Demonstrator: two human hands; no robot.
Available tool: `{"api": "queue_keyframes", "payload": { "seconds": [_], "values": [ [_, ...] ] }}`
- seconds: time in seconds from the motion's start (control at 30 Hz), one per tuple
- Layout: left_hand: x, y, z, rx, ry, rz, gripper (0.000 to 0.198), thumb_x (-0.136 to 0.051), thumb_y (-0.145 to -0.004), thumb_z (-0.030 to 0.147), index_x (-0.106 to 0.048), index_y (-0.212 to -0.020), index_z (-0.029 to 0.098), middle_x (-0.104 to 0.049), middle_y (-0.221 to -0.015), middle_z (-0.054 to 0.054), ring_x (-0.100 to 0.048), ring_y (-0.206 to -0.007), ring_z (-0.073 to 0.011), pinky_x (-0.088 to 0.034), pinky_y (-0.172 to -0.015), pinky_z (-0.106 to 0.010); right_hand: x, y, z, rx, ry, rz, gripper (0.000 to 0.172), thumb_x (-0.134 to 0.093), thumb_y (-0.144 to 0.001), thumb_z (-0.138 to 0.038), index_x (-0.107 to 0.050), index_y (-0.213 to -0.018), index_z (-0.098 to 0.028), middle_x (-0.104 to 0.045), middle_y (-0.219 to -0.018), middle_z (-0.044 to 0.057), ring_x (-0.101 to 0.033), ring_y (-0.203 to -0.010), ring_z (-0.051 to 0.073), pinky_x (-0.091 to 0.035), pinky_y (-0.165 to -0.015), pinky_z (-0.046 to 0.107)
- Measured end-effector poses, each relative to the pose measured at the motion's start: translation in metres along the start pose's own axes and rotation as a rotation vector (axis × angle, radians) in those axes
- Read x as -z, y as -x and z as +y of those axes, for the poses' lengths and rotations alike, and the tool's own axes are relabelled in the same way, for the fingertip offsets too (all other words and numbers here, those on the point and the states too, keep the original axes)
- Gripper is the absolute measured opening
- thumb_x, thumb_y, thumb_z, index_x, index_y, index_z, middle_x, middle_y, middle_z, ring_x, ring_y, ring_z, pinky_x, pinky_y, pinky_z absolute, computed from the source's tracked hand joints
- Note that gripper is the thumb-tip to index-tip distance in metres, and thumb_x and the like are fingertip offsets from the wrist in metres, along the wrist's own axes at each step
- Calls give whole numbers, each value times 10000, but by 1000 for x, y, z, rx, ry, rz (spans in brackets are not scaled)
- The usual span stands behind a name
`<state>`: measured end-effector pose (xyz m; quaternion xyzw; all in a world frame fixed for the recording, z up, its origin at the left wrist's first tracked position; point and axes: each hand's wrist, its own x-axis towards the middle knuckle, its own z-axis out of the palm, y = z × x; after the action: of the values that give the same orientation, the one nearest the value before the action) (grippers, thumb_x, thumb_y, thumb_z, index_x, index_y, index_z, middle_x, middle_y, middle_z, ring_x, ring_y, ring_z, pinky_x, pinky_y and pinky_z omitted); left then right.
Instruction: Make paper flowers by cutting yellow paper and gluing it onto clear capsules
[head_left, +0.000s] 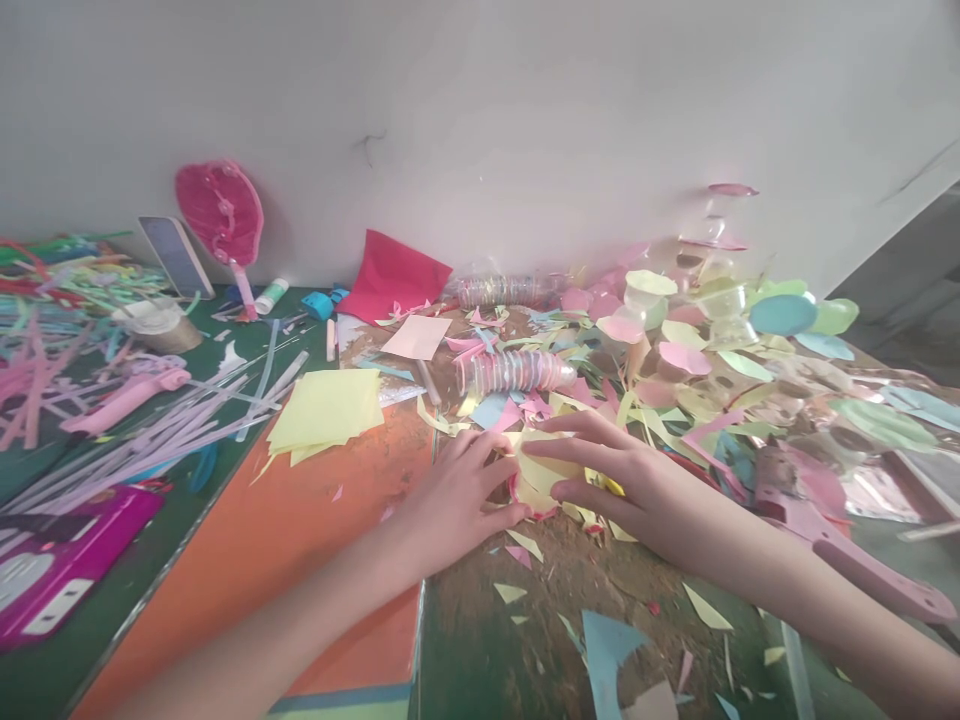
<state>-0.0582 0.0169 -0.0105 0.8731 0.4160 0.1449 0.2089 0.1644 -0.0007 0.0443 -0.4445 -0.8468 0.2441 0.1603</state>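
My left hand (469,485) reaches to the middle of the table, fingers curved and apart, its fingertips at the left edge of a pale yellow paper piece (538,470). From the right, my right hand (611,465) reaches over the same piece with spread fingers. Some pink shows under the yellow paper. Whether either hand grips it is hard to tell. A stack of yellow paper squares (326,412) lies on an orange sheet (300,560) left of my hands. Just beyond them lies a row of nested clear cups (517,371).
Paper scraps (615,645) litter the table. Plastic cups with coloured paper discs (784,314) pile up at the right, near a pink tool (862,565). Left are thin strips (187,430), a magenta case (75,560), a phone (175,257) and a pink fan (220,212) against the wall.
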Motion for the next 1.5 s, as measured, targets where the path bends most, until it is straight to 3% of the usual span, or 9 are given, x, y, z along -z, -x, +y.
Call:
{"api": "queue_keyframes", "payload": {
  "seconds": [0.3, 0.63, 0.77, 0.87, 0.97, 1.17, 1.27, 1.37, 1.5],
  "values": [
    [1, 1, 0, 28, 4, 11, 165, -577, -904, 403, -621, -883, 245, -494, -1294, -11, -409, -1194, -276, -463, -950, -457, -2, -1, 0, 5, 51, 5, 390, -422, -998, -462, -488, -1382, -464, -505, -1393, 13, -603, -1143, 209, -554, -880, 352],
    [0, 4, -1, -17, 9, 89, 223, -608, -878, 439, -651, -1053, 306, -530, -1269, -43, -439, -1184, -282, -475, -938, -450, -5, 3, 1, 144, 218, 141, 361, -529, -958, -427, -571, -1316, -399, -565, -1355, 44, -601, -1157, 246, -559, -904, 421],
    [2, 4, 2, -8, 11, 86, 218, -625, -863, 438, -644, -992, 264, -533, -1277, -44, -433, -1177, -279, -453, -965, -446, -3, 4, 2, 194, 282, 185, 394, -539, -948, -429, -545, -1338, -375, -562, -1375, 45, -539, -1245, 259, -538, -949, 440],
    [3, 5, 2, 2, 33, 110, 236, -629, -855, 442, -627, -994, 251, -540, -1269, -47, -431, -1177, -277, -449, -969, -434, -2, 4, 2, 167, 315, 239, 494, -536, -941, -468, -450, -1417, -368, -510, -1439, 53, -444, -1339, 286, -526, -966, 474],
    [2, 6, 0, -1, 69, 156, 257, -608, -866, 430, -611, -1054, 255, -558, -1222, -58, -446, -1153, -271, -447, -968, -428, 0, 6, 2, 124, 322, 311, 546, -524, -936, -497, -396, -1446, -348, -482, -1459, 78, -440, -1334, 302, -531, -946, 497],
    [9, 2, -3, 120, 168, 292, 357, -575, -879, 422, -556, -1200, 267, -580, -1190, -70, -489, -1145, -271, -462, -947, -422, -4, 20, 5, 50, 276, 418, 415, -476, -966, -413, -468, -1374, -332, -540, -1382, 85, -499, -1265, 287, -545, -914, 464],
    [18, 0, -3, 203, 191, 335, 320, -558, -879, 429, -564, -1160, 276, -608, -1097, -41, -557, -1033, -242, -495, -865, -373, -11, 35, 9, 65, 291, 388, 357, -510, -953, -405, -541, -1295, -310, -586, -1332, 79, -534, -1220, 275, -562, -886, 426],
    [29, -2, -5, 259, 138, 375, 206, -552, -872, 434, -580, -973, 256, -604, -946, -21, -582, -903, -217, -501, -787, -341, -17, 51, 14, 98, 319, 395, 285, -543, -936, -392, -616, -1193, -294, -626, -1280, 74, -565, -1179, 267, -580, -844, 381],
    [47, -8, -14, 254, 38, 442, 203, -553, -870, 461, -560, -905, 261, -603, -933, -21, -578, -875, -212, -488, -763, -334, -21, 67, 24, 100, 400, 448, 250, -568, -917, -379, -655, -1129, -278, -672, -1202, 71, -606, -1118, 270, -578, -824, 371]
  ]
}}
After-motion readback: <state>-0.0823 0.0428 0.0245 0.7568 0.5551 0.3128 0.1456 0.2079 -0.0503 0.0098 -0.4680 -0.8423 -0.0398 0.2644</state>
